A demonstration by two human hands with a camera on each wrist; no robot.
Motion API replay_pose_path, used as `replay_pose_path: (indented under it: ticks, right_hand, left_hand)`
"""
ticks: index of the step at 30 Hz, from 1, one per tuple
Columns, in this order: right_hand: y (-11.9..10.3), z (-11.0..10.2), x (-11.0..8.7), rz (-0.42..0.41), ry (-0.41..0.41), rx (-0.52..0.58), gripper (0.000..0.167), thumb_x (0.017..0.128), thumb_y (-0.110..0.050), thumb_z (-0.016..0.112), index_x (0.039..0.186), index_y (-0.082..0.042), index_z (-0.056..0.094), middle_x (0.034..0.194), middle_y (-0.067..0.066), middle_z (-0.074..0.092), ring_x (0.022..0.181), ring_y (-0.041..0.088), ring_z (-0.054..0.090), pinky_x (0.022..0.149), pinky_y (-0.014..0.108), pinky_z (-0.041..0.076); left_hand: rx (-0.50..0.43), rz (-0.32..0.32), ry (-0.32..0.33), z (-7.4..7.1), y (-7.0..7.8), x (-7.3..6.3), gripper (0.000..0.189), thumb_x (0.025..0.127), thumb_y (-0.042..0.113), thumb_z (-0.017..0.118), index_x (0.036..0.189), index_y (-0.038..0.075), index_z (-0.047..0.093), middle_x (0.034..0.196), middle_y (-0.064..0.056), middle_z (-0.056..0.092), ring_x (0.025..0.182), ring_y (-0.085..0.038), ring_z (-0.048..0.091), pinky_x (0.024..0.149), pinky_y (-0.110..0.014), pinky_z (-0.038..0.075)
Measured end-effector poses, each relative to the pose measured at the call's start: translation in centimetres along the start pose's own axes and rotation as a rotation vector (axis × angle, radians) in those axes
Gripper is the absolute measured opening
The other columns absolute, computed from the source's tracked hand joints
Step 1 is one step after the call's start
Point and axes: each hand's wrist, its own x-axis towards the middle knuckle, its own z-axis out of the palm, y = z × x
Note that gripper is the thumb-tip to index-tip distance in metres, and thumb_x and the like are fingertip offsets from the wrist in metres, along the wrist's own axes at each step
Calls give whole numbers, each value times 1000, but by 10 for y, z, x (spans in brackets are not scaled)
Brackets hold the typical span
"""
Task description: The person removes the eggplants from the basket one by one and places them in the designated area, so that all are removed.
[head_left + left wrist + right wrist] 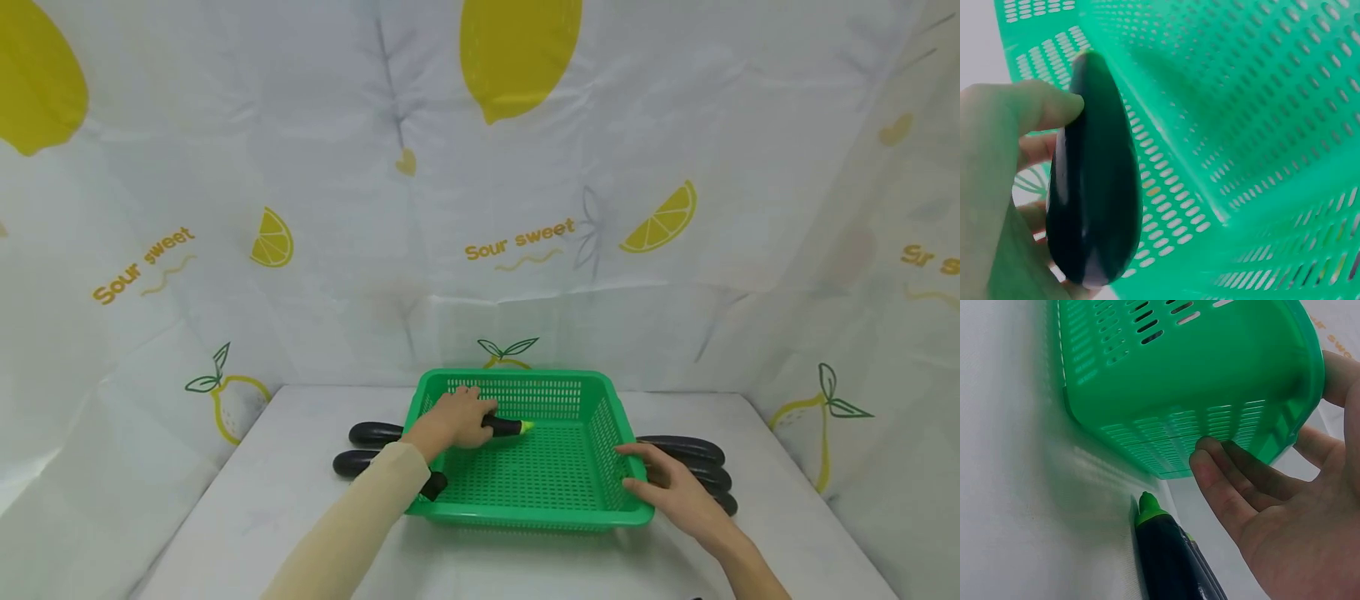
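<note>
My left hand [459, 417] holds a dark, glossy eggplant [502, 426] inside the left part of a green perforated plastic basket [528, 517]. The eggplant's pale green stem end points right in the head view. In the left wrist view, the thumb presses the narrow end of this eggplant [1094, 181], and the fingers go behind it. At the basket's right side, my right hand [671, 492] grips the rim. The right wrist view shows fingers [1225, 487] under the rim by the outer wall, with the basket corner [1210, 369] above; the thumb's contact is partly hidden.
Two eggplants [375, 433] lie left of the basket, partly covered by the sleeve [352, 521]. Several more eggplants [686, 450] lie to its right, behind the right hand. A dark piece [433, 486] shows beside the sleeve, its kind unclear. A lemon-printed sheet [450, 325] hangs behind the white table [247, 517].
</note>
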Motion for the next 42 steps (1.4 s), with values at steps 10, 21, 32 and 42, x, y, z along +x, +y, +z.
replay_pose_path:
  ticks: [10,21,32,42]
  right_hand:
    - [0,-1,-1,1,10,-3,52,101,-24,66,146,-4,49,155,29,38,133,50,48,100,52,48]
    - [-1,-1,-3,24,4,13,54,100,-23,66,147,-4,48,155,30,37,134,50,47,100,54,48]
    - [0,1,0,-1,0,20,52,101,-23,65,147,-4,48,157,29,34,136,51,43,101,53,46]
    - [0,2,1,-3,10,5,52,101,-23,65,147,-4,48,156,29,35,137,52,42,103,59,44]
  left_hand:
    - [-17,31,76,-25,-5,-16,27,104,35,58,129,24,62,115,-7,52,90,-21,44,73,-38,43]
    - [-88,82,198,-41,-24,-53,34,104,36,59,134,19,63,109,-7,53,86,-20,48,73,-38,45]
    - [-396,136,325,-35,-54,-93,33,101,36,65,127,16,68,109,0,54,88,-15,51,76,-39,47]
    - [-628,134,442,-27,-80,-122,42,93,40,75,123,11,72,112,2,64,91,-13,60,78,-34,53]
